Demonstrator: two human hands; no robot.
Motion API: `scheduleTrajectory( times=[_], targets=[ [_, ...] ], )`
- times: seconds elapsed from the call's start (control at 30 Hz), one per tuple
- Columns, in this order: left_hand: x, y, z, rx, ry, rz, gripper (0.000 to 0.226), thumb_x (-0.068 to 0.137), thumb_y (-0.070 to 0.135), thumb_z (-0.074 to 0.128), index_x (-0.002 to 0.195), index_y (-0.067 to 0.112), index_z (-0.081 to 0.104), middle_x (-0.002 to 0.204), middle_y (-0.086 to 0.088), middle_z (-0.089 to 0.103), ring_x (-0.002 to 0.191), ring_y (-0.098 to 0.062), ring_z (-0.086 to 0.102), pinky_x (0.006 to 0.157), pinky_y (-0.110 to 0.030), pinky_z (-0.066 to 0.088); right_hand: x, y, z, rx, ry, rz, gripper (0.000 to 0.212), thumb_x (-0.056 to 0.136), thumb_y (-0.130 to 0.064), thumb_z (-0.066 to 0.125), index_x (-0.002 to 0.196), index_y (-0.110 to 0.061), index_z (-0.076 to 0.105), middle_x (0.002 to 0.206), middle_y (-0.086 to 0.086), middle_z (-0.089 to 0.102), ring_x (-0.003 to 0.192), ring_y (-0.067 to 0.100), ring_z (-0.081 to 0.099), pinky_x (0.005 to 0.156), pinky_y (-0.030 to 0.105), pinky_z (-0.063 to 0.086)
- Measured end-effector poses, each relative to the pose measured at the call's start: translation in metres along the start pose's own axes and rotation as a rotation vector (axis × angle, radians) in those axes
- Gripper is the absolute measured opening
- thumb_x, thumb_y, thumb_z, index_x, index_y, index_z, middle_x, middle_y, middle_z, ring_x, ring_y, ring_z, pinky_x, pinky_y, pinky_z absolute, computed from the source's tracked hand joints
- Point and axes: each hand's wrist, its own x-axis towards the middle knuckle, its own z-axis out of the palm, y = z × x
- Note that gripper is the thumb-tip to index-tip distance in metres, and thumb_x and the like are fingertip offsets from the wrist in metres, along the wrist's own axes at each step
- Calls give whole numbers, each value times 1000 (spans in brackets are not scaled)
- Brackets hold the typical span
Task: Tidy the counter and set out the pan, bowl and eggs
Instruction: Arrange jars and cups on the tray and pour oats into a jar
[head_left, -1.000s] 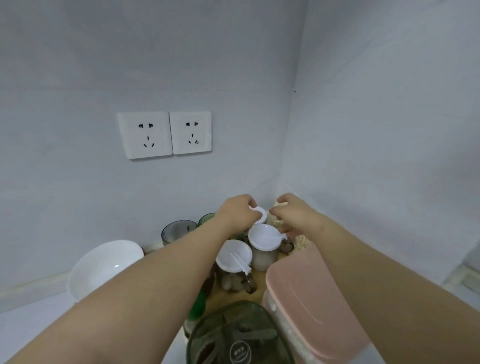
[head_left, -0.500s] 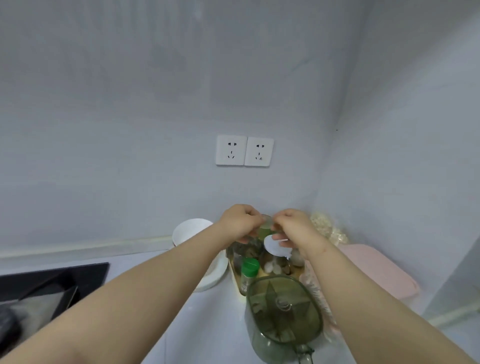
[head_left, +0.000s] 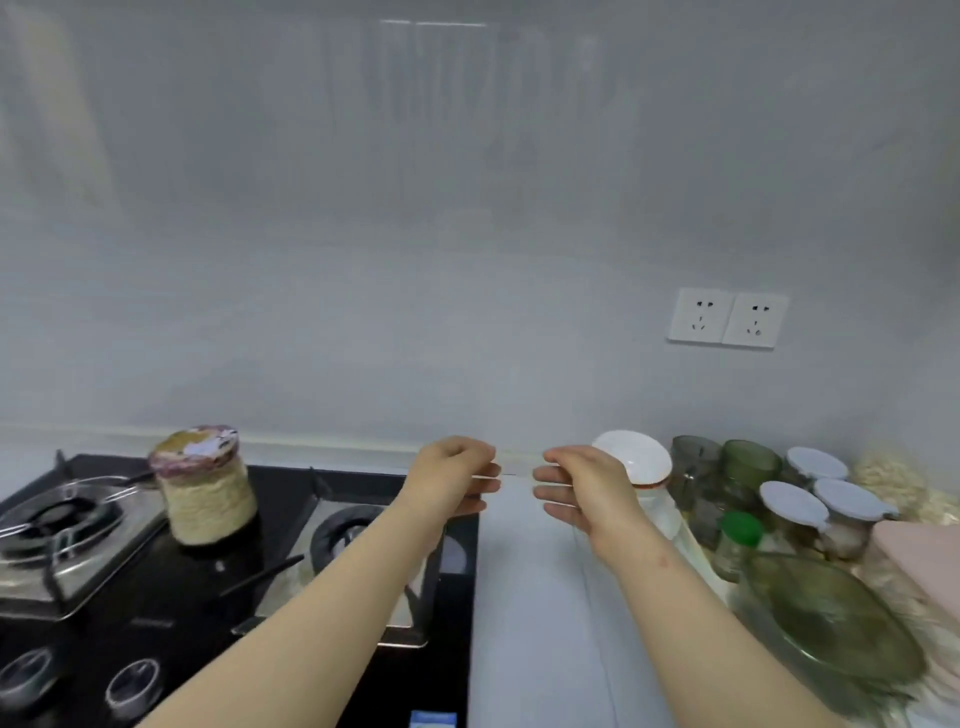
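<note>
White round bowl (head_left: 636, 457) stands near the back edge of the pale counter (head_left: 530, 613), tipped up on its rim, partly behind the right hand (head_left: 582, 493). No pan or eggs in view.

Hands: the left hand (head_left: 452, 480) hangs over the right edge of the black glass gas hob (head_left: 182, 597), fingers curled in. The right hand is level with it, just apart, fingers bent and slightly spread. A thin pale sliver shows between the two. Frame blurred, so I cannot tell whether either hand pinches it or holds nothing.

Judgement: the step in hand looks like clearing small clutter before fetching the bowl. To do it well, put down whatever is held first, then take the bowl with fingers under its rim, since it leans and could roll.

Surface: a beige cylindrical tub with a purple patterned cover (head_left: 205, 493) sits on the hob between the burners. It is in the way of a pan.

Right back corner of the counter is crowded:
- smoky glass tumblers (head_left: 696, 462)
- white-lidded glass jars (head_left: 795, 501)
- a green-capped bottle (head_left: 737, 530)
- a green translucent lidded container (head_left: 831, 623)
- a pink lid (head_left: 919, 551) at the right edge

Room: plain grey-white wall, with a double white socket plate (head_left: 727, 318) above the corner.
</note>
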Motion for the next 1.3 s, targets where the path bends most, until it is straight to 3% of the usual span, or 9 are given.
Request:
scheduleTrajectory(
  times=[0.17, 0.33, 0.5, 0.63, 0.87, 1.03, 1.1, 1.2, 1.3],
  targets=[
    [-26, -12, -76, 2, 131, -5, 10, 93, 14, 54, 86, 15, 61, 85, -5, 66, 73, -15, 64, 75, -34, 52, -25, 21, 72, -45, -122, 49, 8, 92, -15, 53, 87, -14, 59, 77, 6, 64, 65, 18, 60, 62, 25, 49],
    [-53, -28, -127, -14, 212, 8, 10, 93, 12, 53, 97, 19, 58, 86, -4, 67, 75, -16, 63, 77, -32, 53, -49, 37, 123, -111, -265, 94, 9, 93, -18, 53, 95, -14, 61, 78, 4, 65, 64, 14, 61, 61, 25, 49],
    [-67, -29, -151, -8, 313, 9, 12, 93, 10, 52, 88, 17, 60, 82, -5, 65, 76, -18, 62, 70, -27, 51, -60, 35, 146, -119, -337, 98, 9, 93, -17, 53, 93, -15, 61, 80, 5, 66, 65, 14, 62, 63, 24, 50],
    [-68, -36, -151, 73, 339, -14, 14, 91, 10, 53, 84, 18, 62, 75, -2, 63, 82, -17, 64, 76, -29, 53, -59, 40, 151, -92, -360, 147, 10, 94, -15, 52, 95, -12, 61, 82, 7, 65, 63, 14, 60, 62, 23, 49],
    [-64, -55, -170, 112, 314, 0, 12, 93, 11, 52, 89, 18, 62, 90, -3, 67, 78, -11, 65, 76, -27, 53, -56, 59, 170, -124, -339, 144, 15, 95, -18, 50, 105, -13, 60, 87, 6, 69, 72, 16, 64, 61, 25, 52],
    [-38, -50, -227, 42, 412, 97, 14, 93, 6, 52, 90, 15, 62, 88, -5, 66, 76, -11, 64, 70, -22, 53, -37, 55, 219, -126, -371, 81, 10, 94, -16, 51, 97, -14, 61, 81, 5, 66, 63, 13, 60, 58, 21, 50],
    [-22, -44, -257, 79, 454, 127, 17, 92, 4, 51, 86, 16, 62, 86, -4, 66, 74, -12, 64, 66, -21, 54, -26, 54, 250, -148, -364, 87, 10, 94, -18, 51, 95, -16, 61, 80, 4, 66, 64, 13, 61, 57, 20, 50],
    [4, -40, -299, 232, 543, 186, 22, 89, 7, 53, 80, 25, 62, 85, 2, 66, 81, -19, 62, 72, -29, 51, -12, 52, 295, -175, -359, 87, 10, 94, -20, 48, 92, -18, 58, 81, 2, 65, 67, 13, 61, 57, 21, 47],
    [27, -36, -335, 359, 595, 241, 19, 88, 10, 53, 101, 22, 61, 78, 7, 63, 75, -15, 58, 65, -23, 43, 1, 51, 334, -187, -350, 81, 12, 95, -18, 46, 90, -18, 56, 82, 2, 63, 65, 13, 59, 53, 18, 46]
  ],
)
